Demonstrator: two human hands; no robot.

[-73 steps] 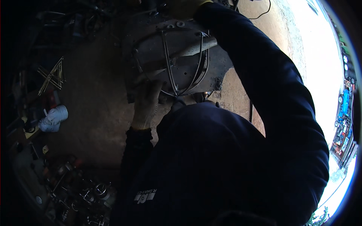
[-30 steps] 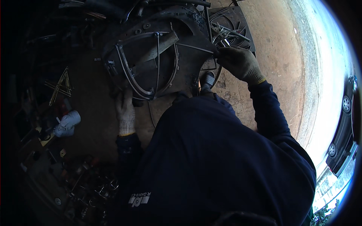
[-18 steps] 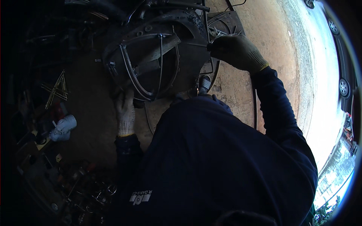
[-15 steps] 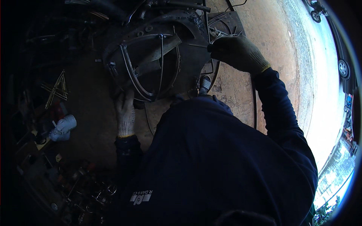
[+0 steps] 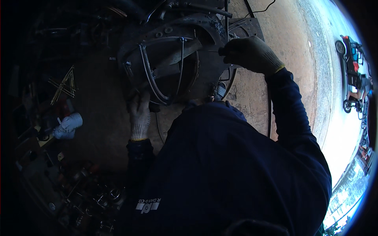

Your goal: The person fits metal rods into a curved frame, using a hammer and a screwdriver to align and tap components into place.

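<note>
A wire frame (image 5: 165, 70) of bent rods is seated on a round dark jig (image 5: 173, 59) standing on the dirt ground (image 5: 275, 78), near its upper middle. The frame's lower rim is pressed by the gloved left hand (image 5: 138, 114), fingers laid flat on it, probably to steady it. At the jig's right edge the gloved right hand (image 5: 248, 53) is closed around a thin rod-like tool (image 5: 219, 50), its tip aimed at the frame. Thin yellow rods (image 5: 65, 83) lie well apart at the left. Compared with half a second earlier, both hands are placed much the same; the right has been shifted slightly.
</note>
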